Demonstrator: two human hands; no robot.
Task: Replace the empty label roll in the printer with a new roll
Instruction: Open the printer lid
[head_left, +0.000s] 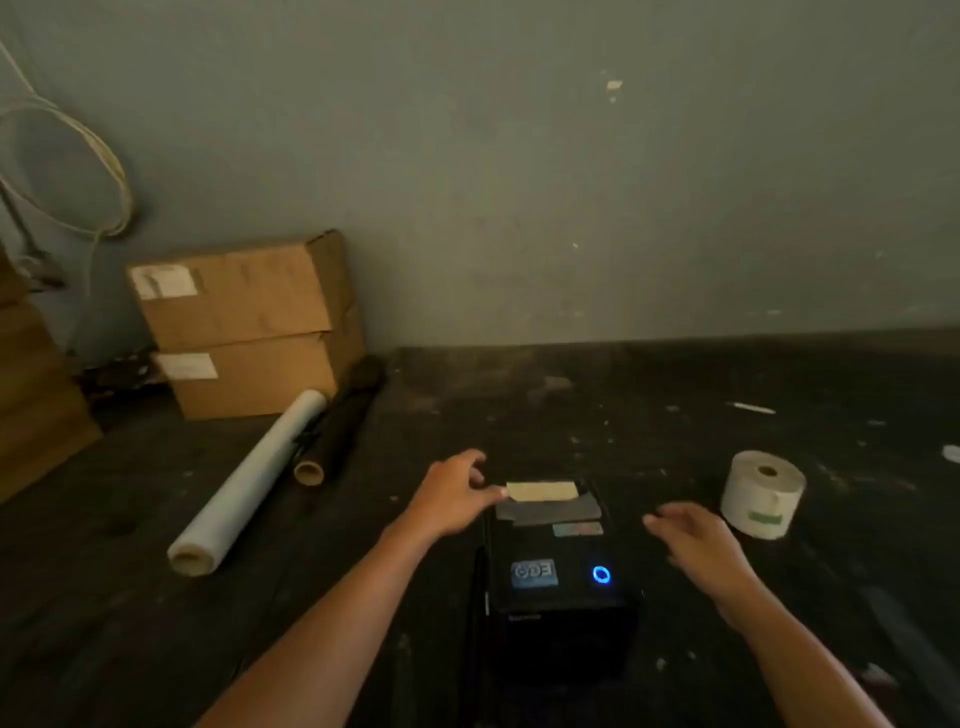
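Fingers (480, 467) on the left hand (449, 499) are loosely spread, thumb tip touching the pale strip of label paper (542, 490) poking out of the small black box-shaped label printer (558, 582); can't tell if it's actually pinching it. Right hand (696, 540) hovers open beside the printer, holding nothing, a bit blurry. Fresh white label roll (762, 493) stands on end just right of that hand on the dark scuffed table (675, 405). Off left: a clear film roll (249, 483), a dark tube (337, 426), and stacked brown cardboard boxes (244, 322). Printer's front is too dark to read.
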